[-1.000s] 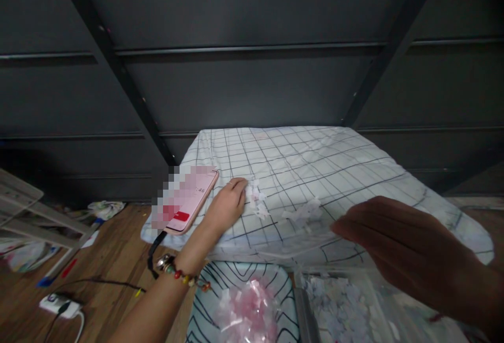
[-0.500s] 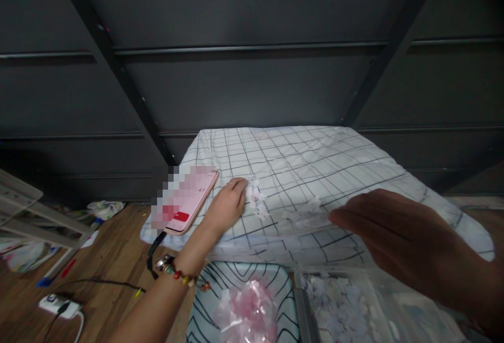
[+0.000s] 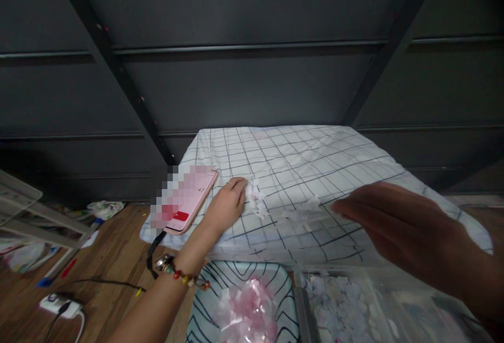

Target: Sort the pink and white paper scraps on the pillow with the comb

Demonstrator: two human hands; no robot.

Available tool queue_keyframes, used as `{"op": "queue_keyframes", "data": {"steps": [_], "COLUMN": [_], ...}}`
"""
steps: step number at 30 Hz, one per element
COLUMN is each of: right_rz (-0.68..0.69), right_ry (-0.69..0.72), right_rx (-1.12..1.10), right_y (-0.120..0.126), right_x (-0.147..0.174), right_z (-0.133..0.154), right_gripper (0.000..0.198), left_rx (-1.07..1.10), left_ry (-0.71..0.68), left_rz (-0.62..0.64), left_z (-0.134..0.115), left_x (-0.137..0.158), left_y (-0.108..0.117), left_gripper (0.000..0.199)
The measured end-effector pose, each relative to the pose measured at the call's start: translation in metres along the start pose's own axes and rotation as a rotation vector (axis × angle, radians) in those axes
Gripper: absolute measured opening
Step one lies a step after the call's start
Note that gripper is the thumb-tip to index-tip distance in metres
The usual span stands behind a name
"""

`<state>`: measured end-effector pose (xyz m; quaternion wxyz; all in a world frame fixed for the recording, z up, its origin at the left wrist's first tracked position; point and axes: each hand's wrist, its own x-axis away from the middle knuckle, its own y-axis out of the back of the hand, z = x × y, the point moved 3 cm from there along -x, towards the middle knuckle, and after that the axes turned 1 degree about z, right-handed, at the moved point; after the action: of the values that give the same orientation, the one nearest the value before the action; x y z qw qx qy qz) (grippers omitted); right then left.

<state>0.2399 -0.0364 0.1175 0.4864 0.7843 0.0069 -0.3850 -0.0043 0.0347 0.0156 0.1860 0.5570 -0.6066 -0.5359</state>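
My left hand point(image 3: 226, 204) rests on the checked cloth, palm down, with a ring on one finger. Its fingers lie loosely on the cloth, and the fingertips meet a small pile of white paper-like scraps point(image 3: 258, 201). Closer to the camera, my right hand point(image 3: 405, 232) is raised over the right side, fingers stretched out side by side and pointing left. Nothing shows in it, though its palm side is hidden. Left of its fingertips, a clear plastic bag point(image 3: 303, 216) lies flat on the cloth with whitish bits at it.
A pink phone point(image 3: 192, 204) lies left of my left hand, its cable hanging down. Below the cloth-covered surface point(image 3: 287, 148) are a patterned tray point(image 3: 202, 301) with a pink-and-clear plastic bundle point(image 3: 248, 311), and a clear bin point(image 3: 307, 311) of pale scraps. A dark panel wall point(image 3: 252, 85) stands behind.
My right hand has shifted very slightly up and to the right. My left hand, the scraps and the phone stay where they were.
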Motion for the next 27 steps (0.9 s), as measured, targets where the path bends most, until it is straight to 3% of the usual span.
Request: {"op": "queue_keyframes", "data": {"steps": [2, 8, 17, 27], "right_rz": [-0.015, 0.105, 0.043, 0.070], "right_ry": [0.019, 0.071, 0.081, 0.129], "right_rx": [-0.061, -0.160, -0.155, -0.158], "right_y": [-0.011, -0.046, -0.025, -0.024], "right_x": [-0.008, -0.024, -0.007, -0.006], "right_z": [-0.014, -0.043, -0.062, -0.063], "right_gripper": [0.025, 0.028, 0.020, 0.022], "left_rx": [0.002, -0.006, -0.005, -0.015], "left_ry": [0.006, 0.047, 0.050, 0.033], "left_rz": [0.002, 0.018, 0.042, 0.051], "left_z": [0.000, -0.001, -0.002, 0.000], "left_x": [0.000, 0.000, -0.001, 0.000], "left_y": [0.000, 0.002, 0.002, 0.001], "left_gripper": [0.033, 0.033, 0.035, 0.037]}}
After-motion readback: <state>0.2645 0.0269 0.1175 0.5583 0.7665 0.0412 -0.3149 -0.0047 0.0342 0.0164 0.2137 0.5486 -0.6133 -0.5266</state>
